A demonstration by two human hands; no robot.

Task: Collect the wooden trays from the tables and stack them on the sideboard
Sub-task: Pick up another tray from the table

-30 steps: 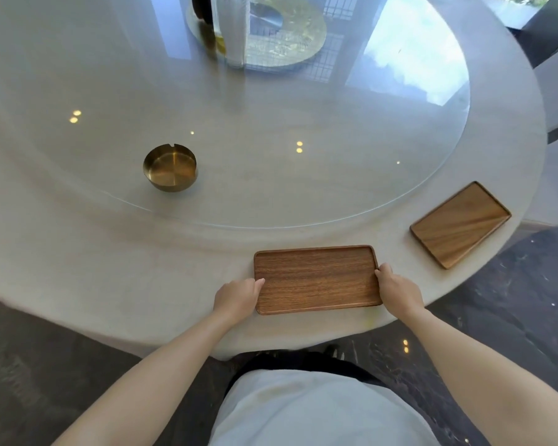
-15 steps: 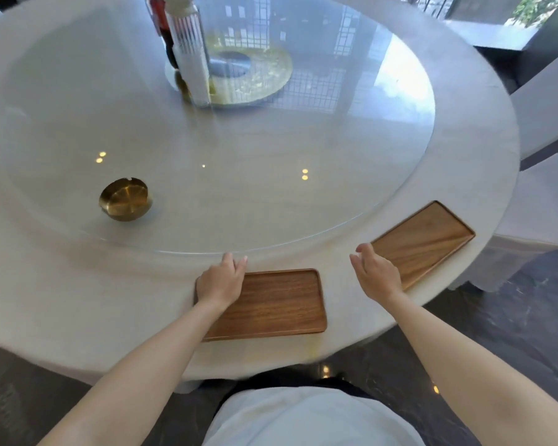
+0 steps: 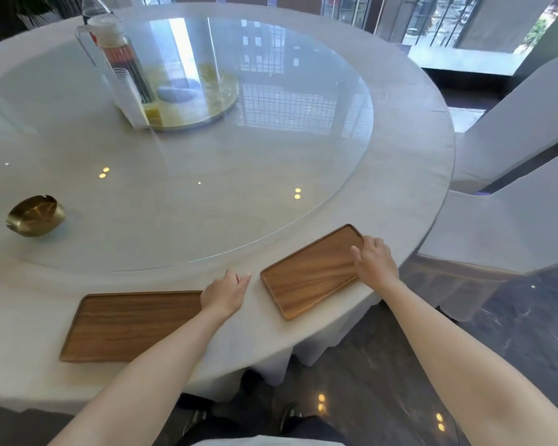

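Nearest on round table (image 3: 400,175): darker wooden tray (image 3: 123,325) laid flat at near edge, L hand (image 3: 224,294) held open just past its right end, fingers loosely spread, nothing gripped. Further right, lighter wooden tray (image 3: 310,272) seen angled near rim, R hand (image 3: 374,260) laid on its far right end w/ fingers curled over edge. Beyond, brass ashtray (image 3: 34,215) seen on glass turntable (image 3: 207,140), far left.

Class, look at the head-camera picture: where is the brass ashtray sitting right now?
The brass ashtray sits at the far left of the head view, on the glass turntable near its front edge, beyond the nearer wooden tray.
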